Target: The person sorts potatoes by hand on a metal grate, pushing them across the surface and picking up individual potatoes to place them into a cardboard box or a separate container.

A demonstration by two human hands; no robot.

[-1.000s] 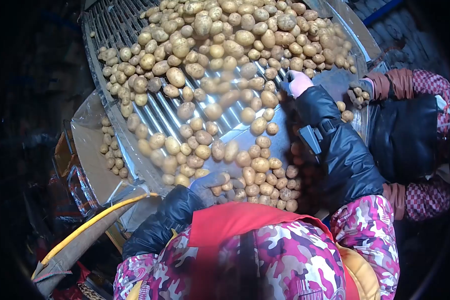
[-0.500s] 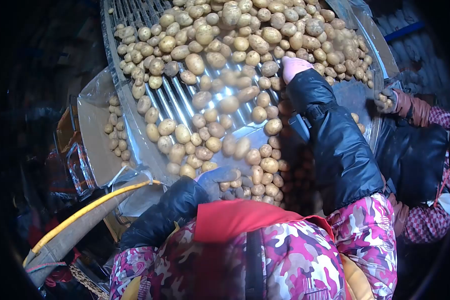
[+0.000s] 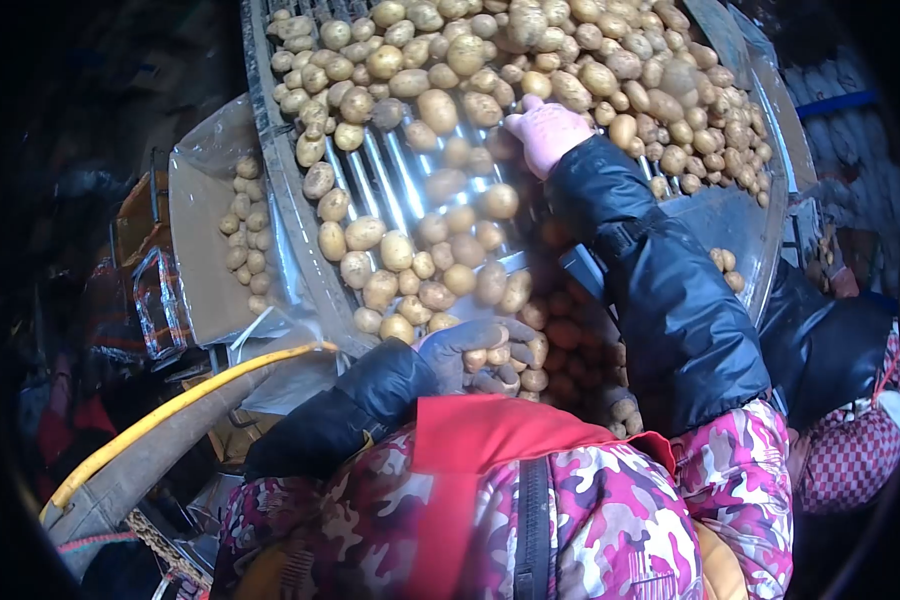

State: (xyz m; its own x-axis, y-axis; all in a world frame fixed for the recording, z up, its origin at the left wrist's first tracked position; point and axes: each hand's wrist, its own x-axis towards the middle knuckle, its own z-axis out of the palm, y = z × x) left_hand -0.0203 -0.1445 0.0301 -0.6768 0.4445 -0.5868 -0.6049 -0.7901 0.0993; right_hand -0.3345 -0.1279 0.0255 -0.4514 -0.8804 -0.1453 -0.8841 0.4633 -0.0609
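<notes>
Stretching forward, right hand (image 3: 548, 132) rests open on potatoes (image 3: 437, 106); left hand (image 3: 478, 352) clutches some.

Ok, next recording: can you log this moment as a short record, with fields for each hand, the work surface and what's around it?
left: left hand, grey glove, fingers curled over round tan potatoes at the near end; grip unclear
right: right hand, pink glove, back up, among potatoes further along
surface: metal roller conveyor, bars showing between potatoes
left of conveyor: plastic-lined cardboard box holding potatoes
other: yellow hose; another person's dark jacket at right
</notes>
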